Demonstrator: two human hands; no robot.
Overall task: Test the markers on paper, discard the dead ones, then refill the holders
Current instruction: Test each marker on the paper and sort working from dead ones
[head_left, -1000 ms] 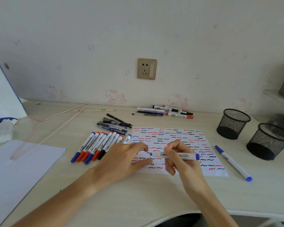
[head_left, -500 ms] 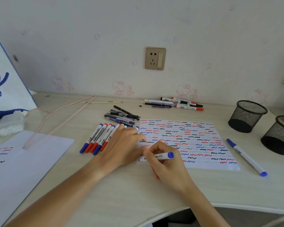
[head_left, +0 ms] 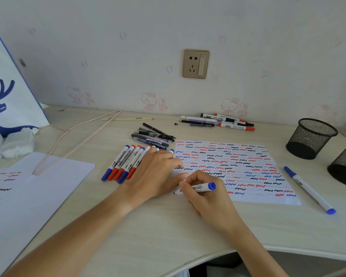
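My right hand (head_left: 205, 193) pinches a blue-capped marker (head_left: 198, 187) between thumb and curled fingers, barrel near horizontal, tip at the near left corner of the test sheet (head_left: 254, 170); whether the tip contacts the paper cannot be determined. My left hand (head_left: 156, 172) lies flat with fingers loosely extended, pressing the sheet's left edge and partly covering a row of red and blue markers (head_left: 124, 164). Handling estimate: the marker is light, rigid and smooth-walled plastic; grip it mid-barrel, near the label, with moderate pressure so it does not roll or slip. The sheet is thin and will slide unless held down. A second blue marker (head_left: 308, 188) lies just right of the sheet. Beyond the row sits a cluster of dark pens (head_left: 152, 135). Farther back, near the wall, lies another group of markers (head_left: 224, 121). Two black mesh holders (head_left: 312, 136) stand at the far right, apparently not yet refilled.
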